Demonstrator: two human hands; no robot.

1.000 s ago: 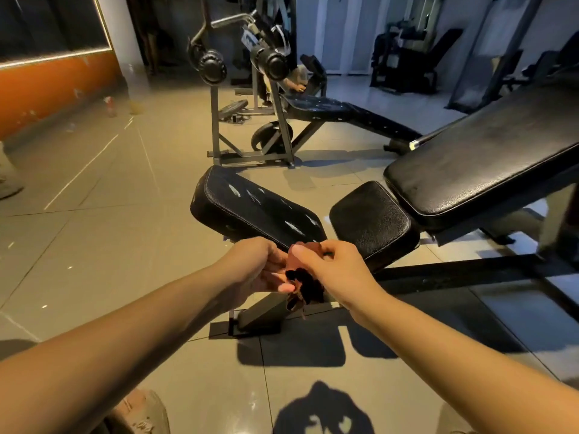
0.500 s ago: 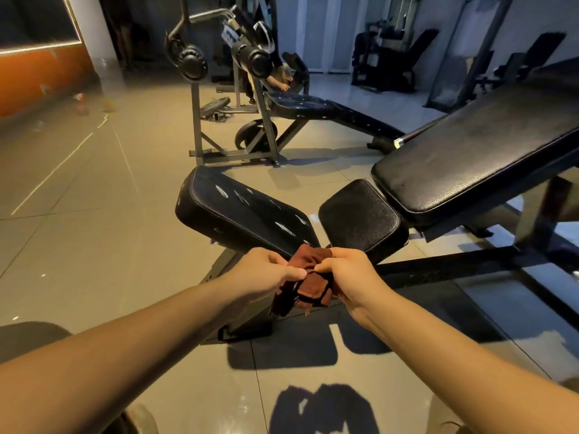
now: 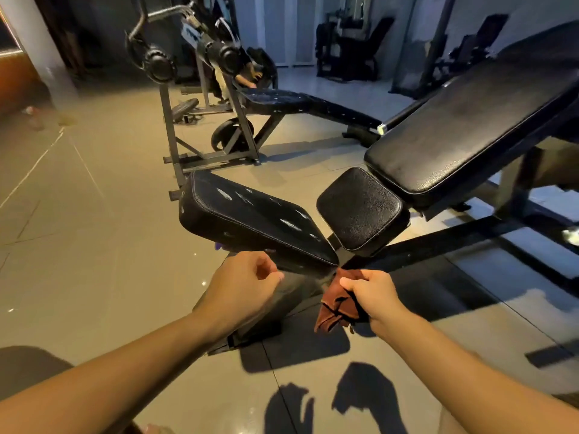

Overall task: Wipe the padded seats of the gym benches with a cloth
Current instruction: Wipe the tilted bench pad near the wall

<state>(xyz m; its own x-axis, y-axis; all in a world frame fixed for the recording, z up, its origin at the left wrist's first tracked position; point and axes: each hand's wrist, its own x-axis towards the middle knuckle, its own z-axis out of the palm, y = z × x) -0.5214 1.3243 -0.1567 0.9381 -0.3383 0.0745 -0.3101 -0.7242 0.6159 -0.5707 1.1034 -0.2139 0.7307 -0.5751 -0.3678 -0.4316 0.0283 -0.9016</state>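
One cloth (image 3: 334, 306) pinched in the right hand (image 3: 375, 297), dangling below; left hand (image 3: 245, 286) curled, empty.

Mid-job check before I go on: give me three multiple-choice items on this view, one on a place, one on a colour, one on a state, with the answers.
1. Where is the cloth?
A. on the floor
B. in the right hand
C. on a seat

2. What colour is the cloth?
A. blue
B. white
C. rust-brown

3. What is the left hand doing?
A. holding nothing
B. pressing a seat
C. gripping the cloth

Answers: 1 B, the right hand's fingers grip it; 2 C, its hanging folds show rust-brown; 3 A, its curled fingers hold nothing and are apart from the cloth.
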